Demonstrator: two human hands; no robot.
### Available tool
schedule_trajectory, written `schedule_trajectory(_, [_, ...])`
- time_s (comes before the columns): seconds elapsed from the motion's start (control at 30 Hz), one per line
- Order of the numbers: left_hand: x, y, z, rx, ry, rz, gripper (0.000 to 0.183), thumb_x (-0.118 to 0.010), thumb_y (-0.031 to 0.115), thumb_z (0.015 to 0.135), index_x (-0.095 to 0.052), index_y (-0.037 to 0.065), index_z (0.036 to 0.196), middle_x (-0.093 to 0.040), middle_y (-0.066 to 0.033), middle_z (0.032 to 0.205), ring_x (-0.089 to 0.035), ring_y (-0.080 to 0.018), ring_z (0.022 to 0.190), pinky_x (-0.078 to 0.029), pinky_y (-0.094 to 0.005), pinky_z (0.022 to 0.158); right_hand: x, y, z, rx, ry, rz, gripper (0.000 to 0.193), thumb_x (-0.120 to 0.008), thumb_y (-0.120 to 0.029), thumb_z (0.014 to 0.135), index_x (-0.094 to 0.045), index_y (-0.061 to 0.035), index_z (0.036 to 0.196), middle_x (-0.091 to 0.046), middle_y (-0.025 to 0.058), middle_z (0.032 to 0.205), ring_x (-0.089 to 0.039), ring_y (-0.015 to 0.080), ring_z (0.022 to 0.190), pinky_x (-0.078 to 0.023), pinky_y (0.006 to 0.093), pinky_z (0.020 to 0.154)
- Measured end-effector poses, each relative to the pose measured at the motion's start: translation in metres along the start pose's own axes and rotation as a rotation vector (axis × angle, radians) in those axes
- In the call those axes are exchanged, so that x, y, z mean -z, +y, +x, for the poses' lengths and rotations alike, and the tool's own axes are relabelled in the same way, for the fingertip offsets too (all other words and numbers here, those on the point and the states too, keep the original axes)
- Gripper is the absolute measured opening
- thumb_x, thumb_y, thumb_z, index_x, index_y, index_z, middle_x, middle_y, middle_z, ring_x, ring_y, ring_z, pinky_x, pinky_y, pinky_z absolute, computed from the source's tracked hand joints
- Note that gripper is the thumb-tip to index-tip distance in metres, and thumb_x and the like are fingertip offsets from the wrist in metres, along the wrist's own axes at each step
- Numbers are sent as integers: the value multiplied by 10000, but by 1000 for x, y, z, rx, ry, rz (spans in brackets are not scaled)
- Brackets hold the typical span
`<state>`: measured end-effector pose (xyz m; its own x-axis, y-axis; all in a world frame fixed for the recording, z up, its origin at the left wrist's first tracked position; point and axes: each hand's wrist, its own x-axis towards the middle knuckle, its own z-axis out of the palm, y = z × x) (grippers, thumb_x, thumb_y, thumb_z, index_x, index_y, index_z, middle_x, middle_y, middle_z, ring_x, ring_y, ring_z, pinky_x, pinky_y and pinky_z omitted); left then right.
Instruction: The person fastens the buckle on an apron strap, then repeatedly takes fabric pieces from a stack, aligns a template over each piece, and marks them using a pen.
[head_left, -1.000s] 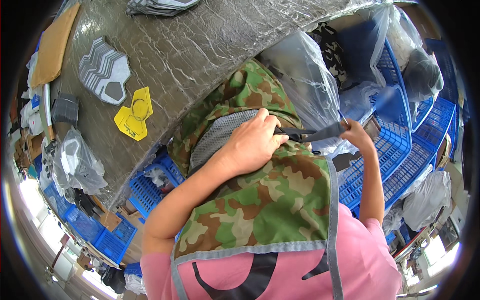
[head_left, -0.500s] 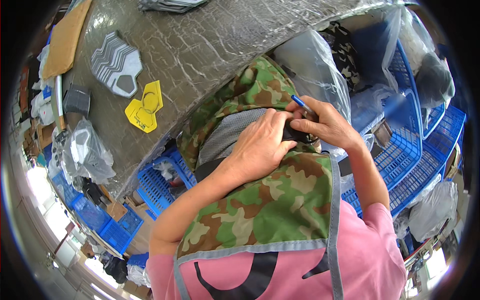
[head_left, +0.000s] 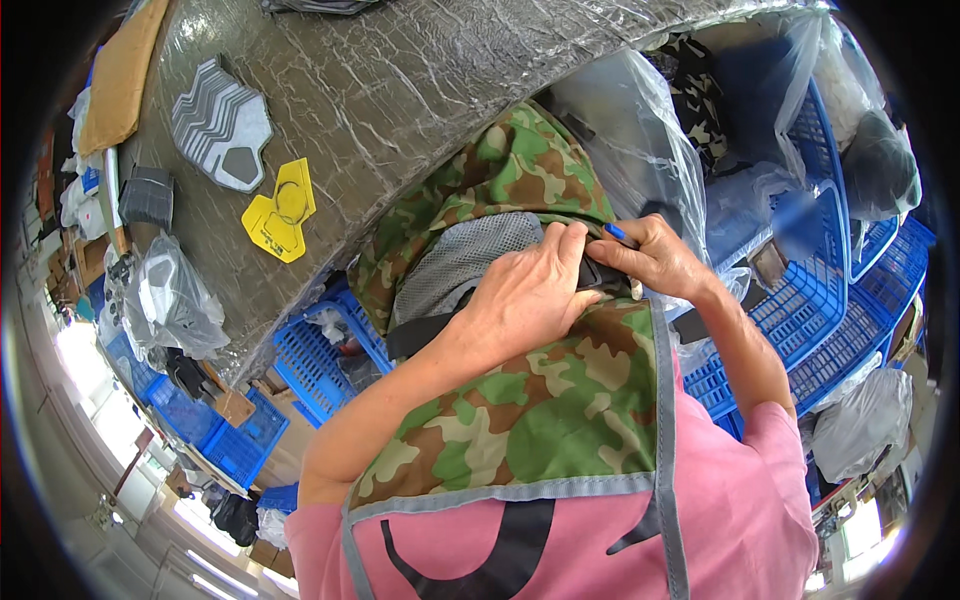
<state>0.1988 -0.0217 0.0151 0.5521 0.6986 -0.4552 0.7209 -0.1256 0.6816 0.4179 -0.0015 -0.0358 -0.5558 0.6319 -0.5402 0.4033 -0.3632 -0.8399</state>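
Where it covers the front of the pink shirt, a camouflage cloth with grey-bound edges lies nearest, its long axis running away from the body to the table's near edge, the far end bunched. On its middle, the left hand bends over a dark strap, thumb parted from forefinger; whether it pinches anything cannot be told. The right hand is closed around a pen-like tool, mostly hidden; its blue end points leftward, just above the strap. Left of the hands shows a grey mesh panel. Beyond, near the left edge of the foil-like table, lie a yellow piece and grey plates; another pile is cut off above.
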Motion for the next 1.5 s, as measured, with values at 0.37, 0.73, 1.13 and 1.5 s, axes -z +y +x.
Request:
schedule_trajectory(0.37, [-4,-3,-2,26,14,37,596,-751,237,884,-398,-14,1293,-577,-232,1174,-654,-430,980,-551,-474,805,5,13,5,29,-58,59,396,-689,-367,976,-684,25,920,-552,92,652,-467,85,659,-457,350,618])
schedule_trajectory(0.73, [14,-4,-11,26,25,-233,694,-751,138,832,-357,28,1393,-561,-221,1221,-603,-408,1096,-469,-500,904,10,0,-5,287,89,-132,288,-771,-206,850,-697,-17,1056,-659,83,936,-602,172,807,-477,319,694])
schedule_trajectory(1.13, [2,-15,-8,-151,133,-203,942,-716,58,797,-190,63,1578,-596,-159,1187,-609,-326,1055,-466,-431,920,9,-28,-5,183,-63,-187,459,-848,-214,754,-656,-1,1112,-662,138,1008,-648,290,884,-516,376,729])
schedule_trajectory(1.5, [15,-11,-14,-49,117,-118,563,-784,180,819,-466,65,1269,-542,-140,1149,-568,-324,1106,-370,-413,869,14,-34,-15,-79,178,331,220,-673,-179,904,-551,-83,748,-477,-88,692,-420,30,671,-311,234,596])
